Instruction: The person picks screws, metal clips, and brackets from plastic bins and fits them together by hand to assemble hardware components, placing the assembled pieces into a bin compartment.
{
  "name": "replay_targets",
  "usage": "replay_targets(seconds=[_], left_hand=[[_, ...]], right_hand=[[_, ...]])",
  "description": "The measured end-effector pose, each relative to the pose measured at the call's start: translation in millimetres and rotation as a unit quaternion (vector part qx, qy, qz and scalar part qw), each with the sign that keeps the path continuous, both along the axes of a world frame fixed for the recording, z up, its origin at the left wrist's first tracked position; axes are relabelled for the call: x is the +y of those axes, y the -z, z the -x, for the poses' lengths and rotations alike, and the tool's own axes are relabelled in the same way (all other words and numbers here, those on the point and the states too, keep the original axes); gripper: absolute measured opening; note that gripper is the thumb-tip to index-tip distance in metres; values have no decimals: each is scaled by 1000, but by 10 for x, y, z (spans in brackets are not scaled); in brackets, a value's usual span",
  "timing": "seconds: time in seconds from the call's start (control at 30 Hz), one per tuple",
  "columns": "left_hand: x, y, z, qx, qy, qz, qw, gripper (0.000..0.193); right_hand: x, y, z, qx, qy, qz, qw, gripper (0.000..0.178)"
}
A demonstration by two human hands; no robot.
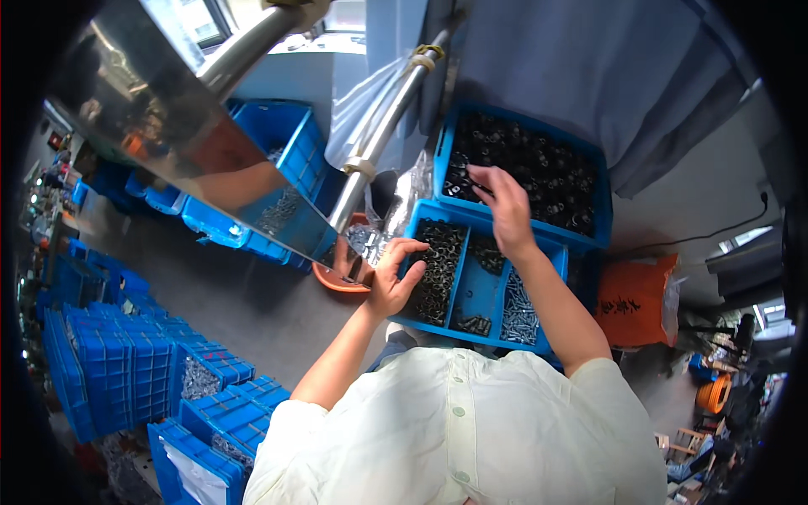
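Note:
My left hand [392, 276] is at the left rim of a divided blue tray [481, 290], thumb and forefinger apart with nothing seen between them. Small curved metal pieces [438, 273] fill the compartment beside it. Above the seam between that tray and a blue bin [523, 217] hangs my right hand [507, 209], its fingers bent but parted, pointing left over the bin. Dark small parts with holes [539, 164] fill this bin. Silver screws [519, 316] lie in the tray's right compartment; the middle one has a few dark pieces at its ends.
A shiny metal panel [194, 126] and a metal pole [391, 114] stand at the left. Behind the left hand is an orange tub [341, 284]. Blue crates [109, 362] are stacked at the lower left. An orange sack [635, 299] lies right of the tray.

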State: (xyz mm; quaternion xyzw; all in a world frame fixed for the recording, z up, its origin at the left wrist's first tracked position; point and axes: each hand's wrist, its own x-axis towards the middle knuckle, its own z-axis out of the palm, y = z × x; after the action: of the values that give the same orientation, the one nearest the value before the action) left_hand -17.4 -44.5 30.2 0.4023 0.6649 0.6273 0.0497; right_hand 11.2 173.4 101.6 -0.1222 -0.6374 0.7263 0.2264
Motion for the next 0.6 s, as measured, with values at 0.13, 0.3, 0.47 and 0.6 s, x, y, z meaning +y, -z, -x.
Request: replay_targets(seconds=[0.13, 0.3, 0.47, 0.6], left_hand=[[188, -77, -9, 87, 59, 132, 986, 20], [392, 232, -225, 309, 100, 404, 855, 13], [431, 322, -202, 336, 132, 459, 811, 7], [414, 249, -131, 298, 144, 450, 829, 6]], right_hand=[[488, 263, -889, -168, 75, -231, 955, 23], [416, 693, -1691, -323, -35, -460, 827, 16], [225, 1100, -1697, -391, -62, -559, 728, 17], [347, 1017, -1555, -458, -116, -523, 709, 17]])
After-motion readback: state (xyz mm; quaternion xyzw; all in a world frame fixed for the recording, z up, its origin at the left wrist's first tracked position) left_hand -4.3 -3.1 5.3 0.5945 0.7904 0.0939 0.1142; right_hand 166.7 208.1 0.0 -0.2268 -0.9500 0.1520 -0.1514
